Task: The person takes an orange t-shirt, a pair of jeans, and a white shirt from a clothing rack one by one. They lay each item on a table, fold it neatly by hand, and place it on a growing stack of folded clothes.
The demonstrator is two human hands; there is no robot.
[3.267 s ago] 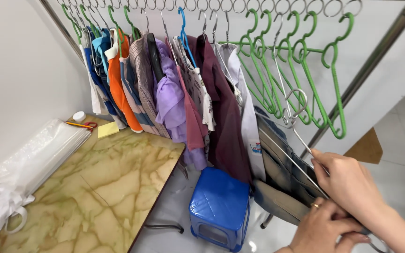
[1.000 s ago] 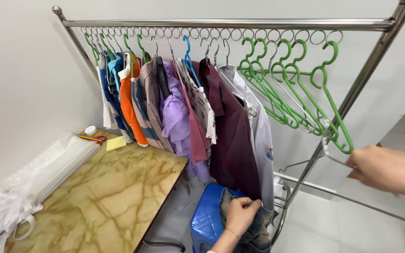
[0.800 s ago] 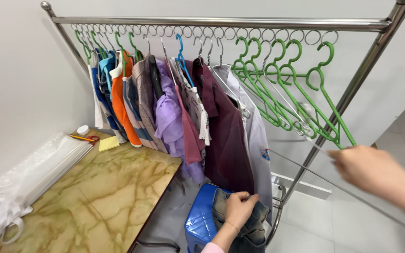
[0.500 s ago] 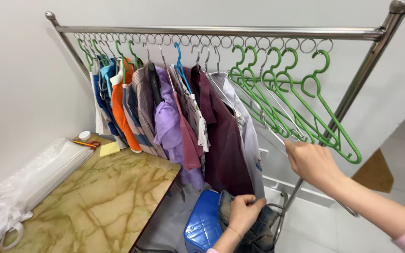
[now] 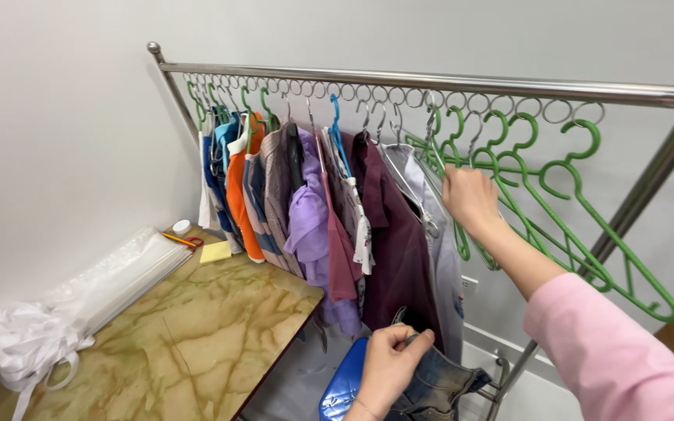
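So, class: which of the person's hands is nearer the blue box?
Left. The left hand grips denim cloth right beside the blue box; the right hand is up among green hangers.

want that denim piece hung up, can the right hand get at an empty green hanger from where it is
Probably yes. The right hand is already up among the green hangers, touching the nearest ones, with nothing between. The left hand holds the denim piece low down, out of the way.
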